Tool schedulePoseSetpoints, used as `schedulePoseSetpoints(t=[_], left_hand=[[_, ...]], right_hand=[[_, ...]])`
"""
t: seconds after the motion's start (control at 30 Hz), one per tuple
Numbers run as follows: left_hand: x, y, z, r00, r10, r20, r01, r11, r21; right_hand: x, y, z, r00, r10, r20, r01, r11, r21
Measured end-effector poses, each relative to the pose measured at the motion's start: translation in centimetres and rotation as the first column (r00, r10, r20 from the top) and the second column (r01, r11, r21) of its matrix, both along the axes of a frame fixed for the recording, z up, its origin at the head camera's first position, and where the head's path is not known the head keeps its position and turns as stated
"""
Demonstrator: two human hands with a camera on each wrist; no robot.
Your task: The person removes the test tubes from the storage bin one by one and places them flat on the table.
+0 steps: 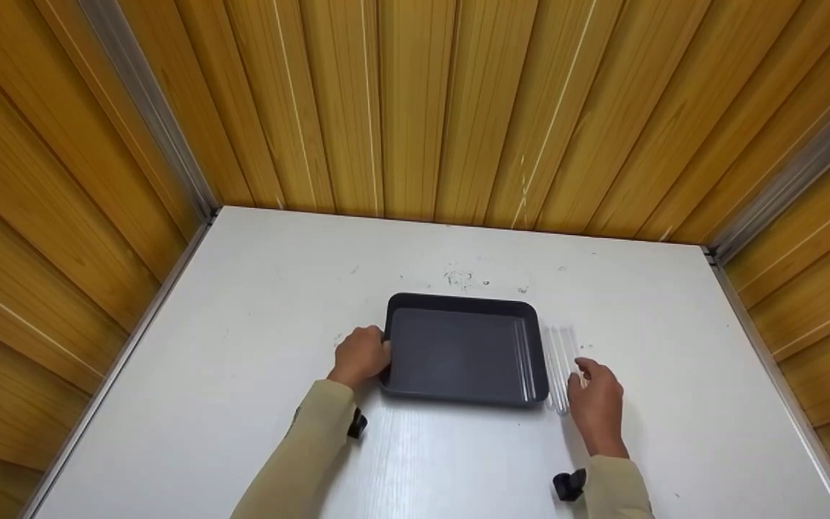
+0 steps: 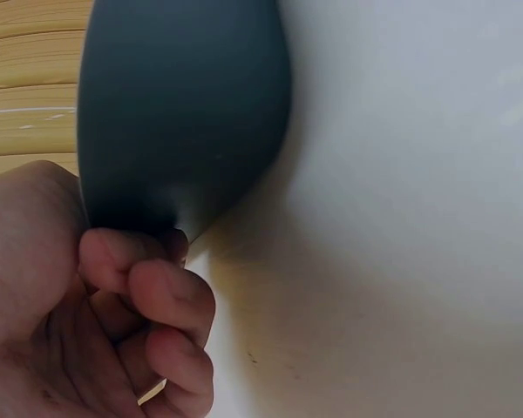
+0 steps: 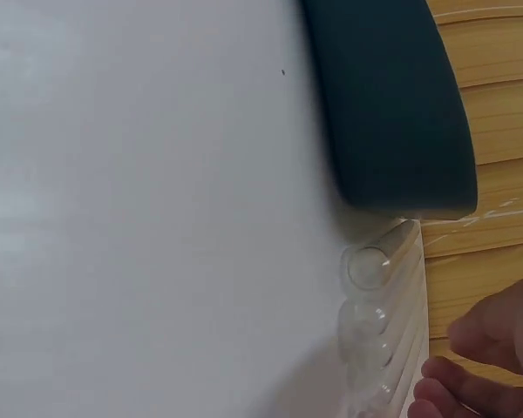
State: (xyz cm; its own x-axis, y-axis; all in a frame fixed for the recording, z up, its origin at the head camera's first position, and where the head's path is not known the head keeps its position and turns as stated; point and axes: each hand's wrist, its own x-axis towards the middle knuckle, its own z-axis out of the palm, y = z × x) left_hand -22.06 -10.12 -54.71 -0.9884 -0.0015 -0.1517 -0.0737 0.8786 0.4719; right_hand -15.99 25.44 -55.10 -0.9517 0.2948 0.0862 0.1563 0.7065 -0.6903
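A dark grey rectangular tray (image 1: 451,353) lies on the white table. My left hand (image 1: 362,356) grips its left edge; in the left wrist view, curled fingers (image 2: 170,296) meet the end of the tray (image 2: 183,104). Beside the tray's right wall, several clear tubes with rounded ends (image 1: 560,367) lie side by side. Their round ends (image 3: 366,318) show in a row in the right wrist view. Just right of them hovers my right hand (image 1: 597,404), thumb and fingers bent and apart, holding nothing visible. Bright lengthwise streaks (image 1: 523,360) run inside the tray near its right wall.
Wood-patterned panels (image 1: 415,108) wall the table (image 1: 278,288) at the back and both sides, with metal strips at the corners. Small dark marks (image 1: 458,278) dot the tabletop behind the tray. A small black device (image 1: 570,485) sits at my right cuff.
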Motion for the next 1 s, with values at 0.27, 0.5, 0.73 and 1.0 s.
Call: schedulePoseSetpoints(t=[0.27,0.5,0.73,1.0], left_hand=[[-0.1,0.0,-0.1,1.000,-0.005,-0.003,0.005,1.000,-0.002],[-0.1,0.0,-0.1,1.000,-0.001,0.001,0.001,1.000,0.000],[-0.1,0.0,-0.2,1.000,0.001,0.003,-0.001,1.000,0.003],[-0.1,-0.1,-0.2,1.000,0.005,0.003,-0.005,1.000,0.000]], right_hand=[[-0.1,-1.7,1.0,0.996,0.038,-0.077,-0.038,0.999,0.002],[-0.4,-3.1,1.1,0.991,0.052,-0.124,-0.050,0.999,0.013],[-0.4,-3.8,1.0,0.987,0.080,-0.136,-0.081,0.997,0.002],[-0.3,-4.5,1.1,0.991,0.096,-0.096,-0.095,0.995,0.016]])
